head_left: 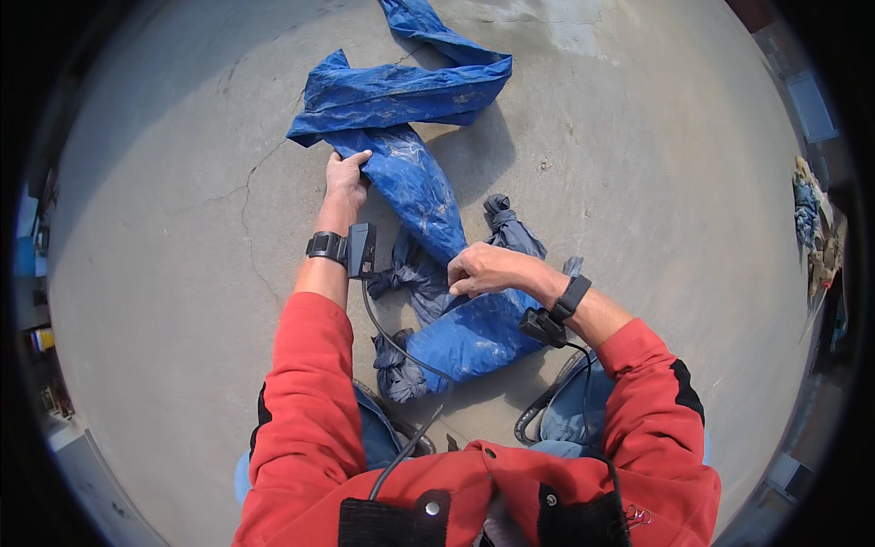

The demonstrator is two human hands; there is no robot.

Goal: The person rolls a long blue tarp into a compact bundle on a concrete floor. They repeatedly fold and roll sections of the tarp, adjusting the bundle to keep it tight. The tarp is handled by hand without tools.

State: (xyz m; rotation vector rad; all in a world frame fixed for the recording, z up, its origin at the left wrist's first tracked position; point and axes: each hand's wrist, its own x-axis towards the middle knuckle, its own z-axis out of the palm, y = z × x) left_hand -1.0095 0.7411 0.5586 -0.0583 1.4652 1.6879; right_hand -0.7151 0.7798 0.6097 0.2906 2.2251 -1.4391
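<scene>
A long, dusty blue plastic tarp (pixel 410 171) lies in folds on the concrete, running from the top of the view down towards my knees. My left hand (pixel 348 174) grips its left edge, thumb on top and the other fingers mostly hidden beneath. Curled fingers of my right hand (pixel 482 270) close on the tarp where it narrows, lower and to the right. Beneath and around the lower tarp is a grey-blue cloth bundle (pixel 427 290) with several knotted ends, one at the upper right (pixel 502 215) and another at the lower left (pixel 400 369).
Cracked concrete floor (pixel 205 273) surrounds the tarp. Straps and cables run from devices on both my wrists. A heap of rags or debris (pixel 813 225) lies at the far right. Assorted items stand along the left rim, near a pale panel (pixel 102 485).
</scene>
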